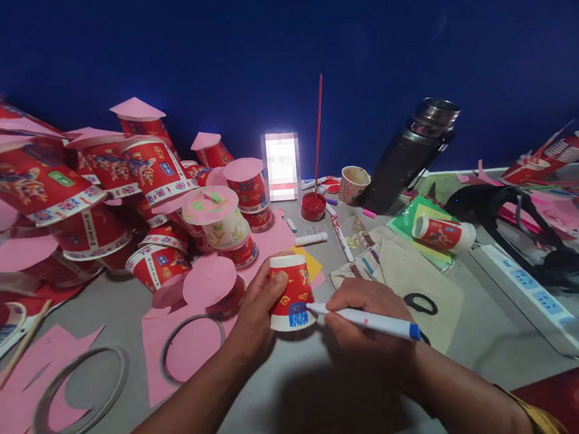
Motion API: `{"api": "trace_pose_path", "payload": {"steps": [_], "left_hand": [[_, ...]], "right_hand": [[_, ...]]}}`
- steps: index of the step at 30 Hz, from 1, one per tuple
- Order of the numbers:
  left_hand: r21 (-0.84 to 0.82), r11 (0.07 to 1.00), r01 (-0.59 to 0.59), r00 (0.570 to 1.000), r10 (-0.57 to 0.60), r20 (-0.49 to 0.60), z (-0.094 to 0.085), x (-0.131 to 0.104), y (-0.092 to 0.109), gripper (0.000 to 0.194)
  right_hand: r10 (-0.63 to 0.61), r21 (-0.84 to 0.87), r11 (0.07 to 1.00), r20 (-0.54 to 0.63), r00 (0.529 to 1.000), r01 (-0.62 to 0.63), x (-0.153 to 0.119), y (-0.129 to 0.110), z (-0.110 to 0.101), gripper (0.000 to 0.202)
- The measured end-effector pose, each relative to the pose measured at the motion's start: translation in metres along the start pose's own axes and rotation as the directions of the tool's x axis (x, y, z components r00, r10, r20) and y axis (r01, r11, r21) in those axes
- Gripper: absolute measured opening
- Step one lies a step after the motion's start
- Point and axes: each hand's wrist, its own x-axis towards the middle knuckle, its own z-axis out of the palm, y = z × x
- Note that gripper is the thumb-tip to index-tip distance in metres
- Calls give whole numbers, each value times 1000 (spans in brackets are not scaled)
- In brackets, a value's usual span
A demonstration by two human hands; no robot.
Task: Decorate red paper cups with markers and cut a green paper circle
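My left hand [257, 306] is closed around the left side of a red printed paper cup [299, 284], which stands upside down, its wide white rim lowest. Blue colouring in an arched shape shows low on the cup's side. In my right hand [364, 308] is a white marker [372, 322] with a blue end, pinched between thumb and fingers. Its tip points left and meets, or nearly meets, the cup beside the blue patch. A yellow paper piece [309, 262] lies just behind the cup.
Stacked red cups with pink paper tops [160, 167] crowd the left. Tape rings [83, 394] lie on pink paper. Behind are a red pot [313, 206] with a tall stick, a paper cup [356, 184] and a black thermos [405, 158]. A power strip [531, 298] sits at right.
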Motion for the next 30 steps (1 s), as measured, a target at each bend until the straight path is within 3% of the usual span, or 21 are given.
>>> {"api": "trace_pose_path", "payload": {"steps": [7,16,22,30], "left_hand": [[-51,999,15,1000,-15,-3,-1,1,0,49],[-78,996,37,999,-37,5,1,0,1,55],[-100,994,35,999,-31,36,-1,-1,0,53],[-82,995,52,999,-51,21,1,-1,2,60]], "right_hand": [[230,225,951,-59,971,-211,-4,-2,-2,11],[84,187,980,-54,995,-73,-1,-2,-1,10],[73,188,980,-12,997,-69,-1,-4,-1,11],[37,177,984,-51,998,-27,0,0,0,10]]}}
